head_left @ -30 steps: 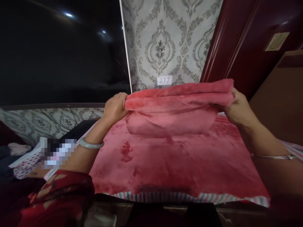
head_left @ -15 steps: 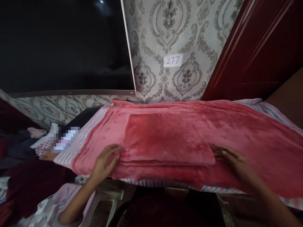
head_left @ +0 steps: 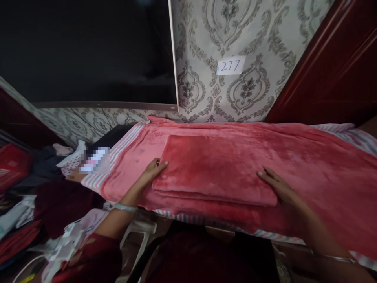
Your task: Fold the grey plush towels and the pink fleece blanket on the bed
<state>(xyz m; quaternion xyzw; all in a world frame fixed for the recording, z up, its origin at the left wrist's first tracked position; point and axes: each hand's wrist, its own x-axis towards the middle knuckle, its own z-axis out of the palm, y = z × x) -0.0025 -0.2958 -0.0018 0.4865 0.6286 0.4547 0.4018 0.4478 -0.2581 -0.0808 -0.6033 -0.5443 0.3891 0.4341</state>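
Note:
A folded red plush blanket (head_left: 206, 169) lies flat in a rectangular stack, its layered front edge facing me. My left hand (head_left: 153, 169) is at its left edge, thumb resting over the border and the other fingers partly hidden beside it. At the opposite edge, my right hand (head_left: 273, 182) has its thumb on the top surface and its fingers stretched alongside. Both hands touch the folded piece with thumb and fingers apart. Beneath it is a larger spread of pink-red plush cloth (head_left: 318, 169) with a striped border.
A large dark screen (head_left: 88, 51) stands at the back left, before patterned wallpaper. A paper label reading 277 (head_left: 231, 65) is on the wall. A dark red wooden panel (head_left: 330, 74) rises at right. Heaped clothes (head_left: 64, 204) and a white plastic stool (head_left: 141, 232) are at lower left.
My hands have moved farther back along the folded blanket's sides, and my thumbs now lie over its edges. The view has shifted, showing more of my forearms and the clothes at left.

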